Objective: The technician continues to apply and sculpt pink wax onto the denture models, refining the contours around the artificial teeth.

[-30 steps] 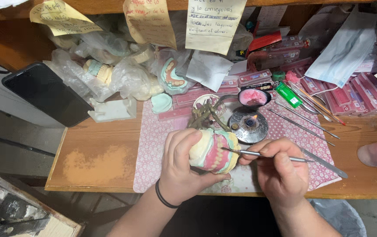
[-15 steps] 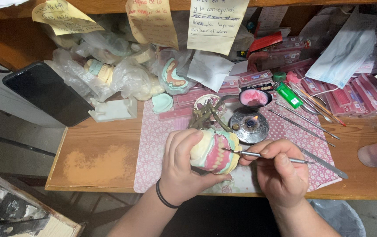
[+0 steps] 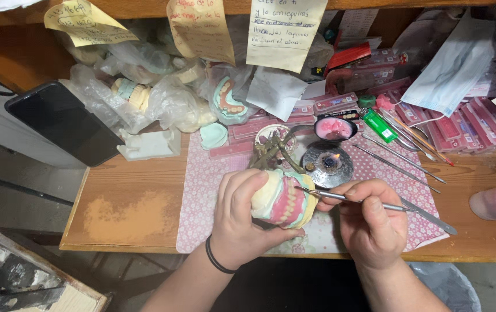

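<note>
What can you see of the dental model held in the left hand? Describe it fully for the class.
The dental model is a cream plaster-like cast carrying pink wax-like gums and a row of pale teeth. The left hand grips it from the side, above the patterned pink mat, teeth turned toward the right hand. The tip of a thin metal tool in that hand touches its upper edge.

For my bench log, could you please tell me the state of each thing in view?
Left hand: gripping the denture model.
Right hand: holding a metal tool, tip on the model.
Burner: lit.
Phone: screen dark.
Wax dish: open.
</note>
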